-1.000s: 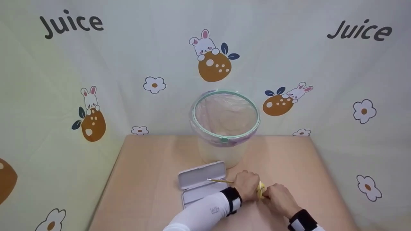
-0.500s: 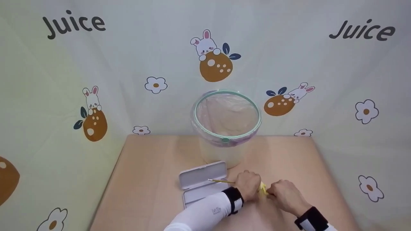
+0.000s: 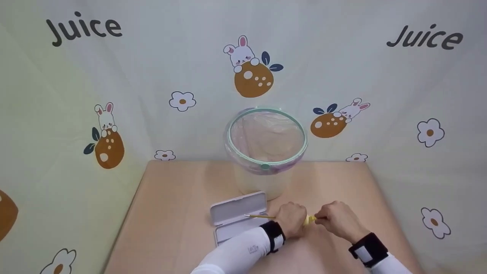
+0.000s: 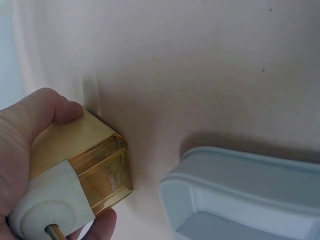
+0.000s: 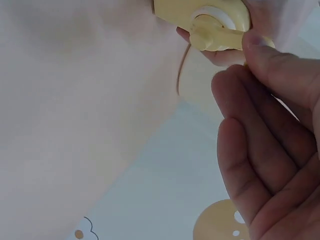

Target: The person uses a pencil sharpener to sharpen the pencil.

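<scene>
My left hand (image 3: 292,219) grips a yellow crank pencil sharpener with a see-through amber shavings box (image 4: 107,175). A pencil (image 3: 260,217) sticks out of the sharpener's white front, its end towards the left. In the left wrist view the thumb lies on top of the body and fingers are below. My right hand (image 3: 338,220) pinches the end of the yellow crank handle (image 5: 222,39) between thumb and index finger; its other fingers are loosely bent. The sharpener is mostly hidden by the left hand in the head view. The pencil's tip is inside it.
An open grey pencil case (image 3: 239,207) lies left of the hands, its lid raised towards the back. Behind it stands a bin with a green rim (image 3: 266,163) and a clear plastic liner. The wooden table (image 3: 171,213) meets printed cloth walls (image 3: 182,57).
My right hand has moved up and away from the table's front edge, swinging the crank from low to a higher position. The left hand and pencil stay nearly in place.
</scene>
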`<state>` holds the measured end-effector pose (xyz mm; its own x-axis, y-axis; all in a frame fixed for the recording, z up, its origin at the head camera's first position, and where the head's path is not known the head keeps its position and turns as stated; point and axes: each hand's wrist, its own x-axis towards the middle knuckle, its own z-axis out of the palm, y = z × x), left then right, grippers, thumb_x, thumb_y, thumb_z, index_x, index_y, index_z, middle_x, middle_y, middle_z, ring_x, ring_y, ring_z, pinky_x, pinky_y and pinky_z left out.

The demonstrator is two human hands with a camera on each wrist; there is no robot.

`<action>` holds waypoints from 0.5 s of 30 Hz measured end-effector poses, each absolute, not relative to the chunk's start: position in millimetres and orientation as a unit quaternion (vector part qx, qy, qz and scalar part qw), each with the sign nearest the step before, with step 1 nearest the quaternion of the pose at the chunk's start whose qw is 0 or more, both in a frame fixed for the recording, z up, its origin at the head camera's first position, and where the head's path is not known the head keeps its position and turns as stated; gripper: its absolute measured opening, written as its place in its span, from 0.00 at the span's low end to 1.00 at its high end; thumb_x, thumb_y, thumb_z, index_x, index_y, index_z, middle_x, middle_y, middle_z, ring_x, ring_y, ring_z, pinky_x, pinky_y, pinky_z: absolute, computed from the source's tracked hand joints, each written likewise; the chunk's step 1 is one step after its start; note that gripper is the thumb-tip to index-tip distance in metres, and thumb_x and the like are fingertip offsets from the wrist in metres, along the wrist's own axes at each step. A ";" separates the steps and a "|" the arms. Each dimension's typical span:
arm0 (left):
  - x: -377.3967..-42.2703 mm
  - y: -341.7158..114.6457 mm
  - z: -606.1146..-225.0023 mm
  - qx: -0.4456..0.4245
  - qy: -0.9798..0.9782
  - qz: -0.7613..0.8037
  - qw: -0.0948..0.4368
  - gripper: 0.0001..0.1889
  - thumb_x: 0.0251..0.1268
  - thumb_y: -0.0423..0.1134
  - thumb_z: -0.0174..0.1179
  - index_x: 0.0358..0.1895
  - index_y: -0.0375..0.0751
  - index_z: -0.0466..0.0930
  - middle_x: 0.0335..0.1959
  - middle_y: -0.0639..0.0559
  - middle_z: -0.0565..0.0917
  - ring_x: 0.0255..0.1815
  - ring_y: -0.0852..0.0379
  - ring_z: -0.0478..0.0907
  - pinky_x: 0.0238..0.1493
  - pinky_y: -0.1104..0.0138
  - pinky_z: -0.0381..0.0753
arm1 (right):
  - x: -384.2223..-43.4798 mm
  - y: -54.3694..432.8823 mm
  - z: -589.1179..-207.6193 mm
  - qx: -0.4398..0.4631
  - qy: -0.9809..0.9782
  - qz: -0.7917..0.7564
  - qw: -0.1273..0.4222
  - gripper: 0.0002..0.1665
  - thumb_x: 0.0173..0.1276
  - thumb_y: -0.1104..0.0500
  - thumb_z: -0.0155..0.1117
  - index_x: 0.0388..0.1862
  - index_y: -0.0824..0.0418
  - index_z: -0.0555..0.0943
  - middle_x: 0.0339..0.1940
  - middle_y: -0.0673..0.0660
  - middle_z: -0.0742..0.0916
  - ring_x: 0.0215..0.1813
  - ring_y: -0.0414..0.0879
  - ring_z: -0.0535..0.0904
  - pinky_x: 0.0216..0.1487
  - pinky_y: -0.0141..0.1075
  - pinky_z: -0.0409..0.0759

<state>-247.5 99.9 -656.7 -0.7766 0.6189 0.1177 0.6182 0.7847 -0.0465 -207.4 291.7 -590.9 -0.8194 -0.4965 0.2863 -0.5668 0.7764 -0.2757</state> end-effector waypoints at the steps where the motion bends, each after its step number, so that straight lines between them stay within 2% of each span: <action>1: -248.0 99.5 -656.4 -0.330 -0.942 0.002 0.059 0.17 0.51 0.55 0.82 0.35 0.53 0.87 0.31 0.59 0.89 0.33 0.57 0.85 0.29 0.63 0.86 | -208.8 291.9 -590.8 0.281 -0.937 0.179 0.102 0.11 0.53 0.68 0.90 0.33 0.57 0.97 0.30 0.52 0.96 0.31 0.43 0.93 0.33 0.34 0.88; 4: -249.3 98.5 -656.8 -0.334 -0.941 0.001 0.055 0.18 0.52 0.56 0.83 0.36 0.52 0.87 0.31 0.59 0.89 0.34 0.57 0.86 0.30 0.63 0.86 | -213.2 291.8 -591.1 0.271 -0.938 0.184 0.113 0.11 0.52 0.67 0.90 0.32 0.57 0.97 0.30 0.51 0.96 0.31 0.44 0.92 0.34 0.36 0.89; 9: -250.3 97.4 -660.0 -0.343 -0.937 0.010 0.065 0.22 0.46 0.59 0.86 0.36 0.53 0.87 0.31 0.59 0.89 0.34 0.57 0.86 0.31 0.63 0.87 | -219.2 290.5 -592.7 0.251 -0.943 0.180 0.124 0.10 0.53 0.66 0.91 0.32 0.56 0.97 0.30 0.50 0.95 0.32 0.46 0.92 0.36 0.38 0.90; 15: -250.9 97.8 -660.8 -0.348 -0.934 0.014 0.073 0.22 0.44 0.57 0.85 0.37 0.52 0.86 0.32 0.59 0.89 0.32 0.59 0.85 0.30 0.64 0.85 | -229.0 287.6 -604.0 0.198 -0.954 0.186 0.125 0.08 0.56 0.66 0.90 0.34 0.57 0.97 0.30 0.51 0.95 0.33 0.46 0.93 0.37 0.37 0.91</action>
<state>-250.9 97.8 -660.8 -0.7466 0.6530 0.1270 0.6488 0.7569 -0.0777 -229.0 287.6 -604.0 -0.8906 -0.3308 0.3122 -0.4237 0.8530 -0.3047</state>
